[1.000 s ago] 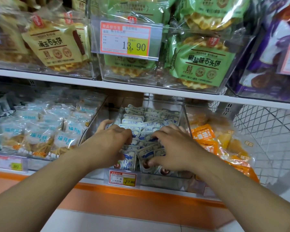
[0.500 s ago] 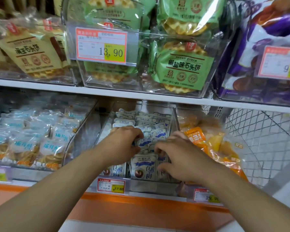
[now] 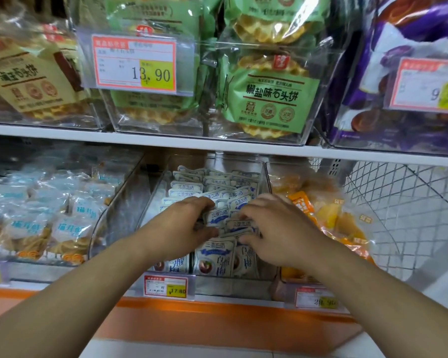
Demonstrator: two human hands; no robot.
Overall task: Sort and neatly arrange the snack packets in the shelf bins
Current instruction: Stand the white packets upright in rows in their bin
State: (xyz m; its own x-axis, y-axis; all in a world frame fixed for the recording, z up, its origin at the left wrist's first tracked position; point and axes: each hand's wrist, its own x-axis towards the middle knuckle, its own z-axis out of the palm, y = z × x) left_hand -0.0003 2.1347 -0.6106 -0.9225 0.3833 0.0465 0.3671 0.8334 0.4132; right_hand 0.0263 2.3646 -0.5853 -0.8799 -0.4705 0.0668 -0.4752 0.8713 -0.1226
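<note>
Left hand [image 3: 185, 226]: your fingers curl around the white-and-blue packets [image 3: 215, 257] mid-bin.
Right hand [image 3: 274, 228]: your fingertips pinch a packet's edge, just beside the left.
Clear bin [image 3: 233, 285]: holds the packets, lower shelf, centre.
Left: pale-blue cookie packs [image 3: 70, 226].
Right: orange packs [image 3: 329, 218], wire basket [image 3: 404, 202].
Overhead: upper shelf [image 3: 166, 142] close above.

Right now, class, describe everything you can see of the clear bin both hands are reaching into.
The clear bin looks like transparent plastic, open-topped, on the lower shelf between two other bins. It holds white-and-blue packets, mostly upright in rows. The left hand and right hand curl their fingers on packets near its front. A price tag reading 17.80 hangs at its front.
</note>
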